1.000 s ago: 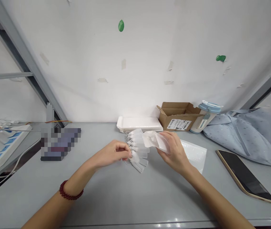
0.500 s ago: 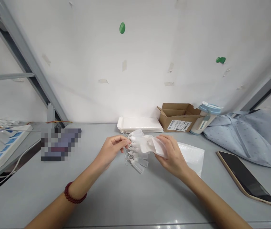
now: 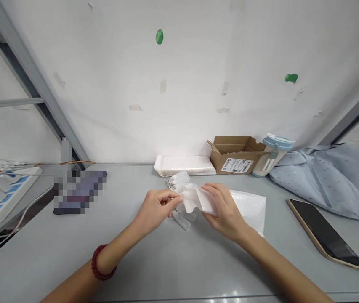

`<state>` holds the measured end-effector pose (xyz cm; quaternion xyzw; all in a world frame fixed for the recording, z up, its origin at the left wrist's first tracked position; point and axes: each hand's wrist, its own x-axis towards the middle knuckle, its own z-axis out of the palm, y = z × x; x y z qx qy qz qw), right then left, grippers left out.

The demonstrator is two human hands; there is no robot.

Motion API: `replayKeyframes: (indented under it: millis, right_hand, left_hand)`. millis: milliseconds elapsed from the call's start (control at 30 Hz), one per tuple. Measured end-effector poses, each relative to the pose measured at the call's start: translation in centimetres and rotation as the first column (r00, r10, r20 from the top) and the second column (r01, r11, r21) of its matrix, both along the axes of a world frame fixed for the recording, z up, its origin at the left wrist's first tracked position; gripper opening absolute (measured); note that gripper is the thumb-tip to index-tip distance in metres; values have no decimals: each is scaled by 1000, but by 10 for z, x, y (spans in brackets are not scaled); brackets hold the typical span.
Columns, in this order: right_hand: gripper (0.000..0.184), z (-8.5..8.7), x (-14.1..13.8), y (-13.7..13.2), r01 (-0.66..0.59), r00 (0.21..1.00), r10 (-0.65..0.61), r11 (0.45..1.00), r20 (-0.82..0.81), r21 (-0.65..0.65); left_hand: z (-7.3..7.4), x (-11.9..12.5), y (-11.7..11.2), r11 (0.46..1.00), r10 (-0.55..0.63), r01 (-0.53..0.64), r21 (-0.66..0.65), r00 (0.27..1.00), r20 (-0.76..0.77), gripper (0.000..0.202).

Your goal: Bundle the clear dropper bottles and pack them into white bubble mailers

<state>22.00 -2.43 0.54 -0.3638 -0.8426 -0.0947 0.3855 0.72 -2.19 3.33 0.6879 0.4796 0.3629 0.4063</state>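
Note:
My right hand (image 3: 225, 210) is closed on a white padded envelope (image 3: 248, 208), whose body shows to the right behind the hand. To the left of those fingers juts its crumpled, thin white end (image 3: 195, 198). My left hand (image 3: 160, 208), with a dark red beaded bracelet on the wrist, pinches thumb and fingers together right at that crumpled edge; what lies in the pinch is hidden. Beneath and behind lie several small clear-white plastic tags with loops (image 3: 181, 179), partly covered by the hands and envelope. One more tag (image 3: 182, 219) rests on the grey table nearer me.
At the back stand a stack of white envelopes (image 3: 185, 164), an open cardboard box (image 3: 238, 155) and a blue-lidded cup (image 3: 274, 153). A pale blue cloth bag (image 3: 321, 181) and a phone (image 3: 326, 235) lie right. Left are a blurred-out item (image 3: 81, 191) and a power strip (image 3: 9, 189).
My left hand has moved right and slightly down, from the tag loops to the crumpled white edge. My right hand and the envelope have shifted a little left, covering more tags.

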Motion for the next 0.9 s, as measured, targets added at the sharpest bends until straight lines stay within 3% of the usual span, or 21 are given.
replayKeyframes:
  millis: [167, 433, 567, 733, 900]
  right_hand:
    - [49, 1, 2, 1, 34, 999, -34, 999, -6, 27]
    - [49, 0, 1, 1, 25, 1000, -25, 1000, 12, 6]
    - [48, -1, 2, 2, 22, 1000, -22, 1000, 11, 7]
    - [49, -1, 1, 2, 21, 1000, -22, 1000, 13, 12]
    - [50, 0, 1, 1, 21, 1000, -21, 1000, 4, 17]
  left_hand:
    - [-3, -1, 0, 993, 75, -79, 90, 996, 39, 22]
    - [-6, 0, -1, 969, 206, -212, 131, 977, 59, 27]
    - [-5, 0, -2, 979, 173, -175, 103, 985, 26, 28]
    - [-7, 3, -4, 999, 33, -33, 6, 998, 54, 30]
    - [-6, 2, -3, 990, 143, -143, -15, 985, 91, 32]
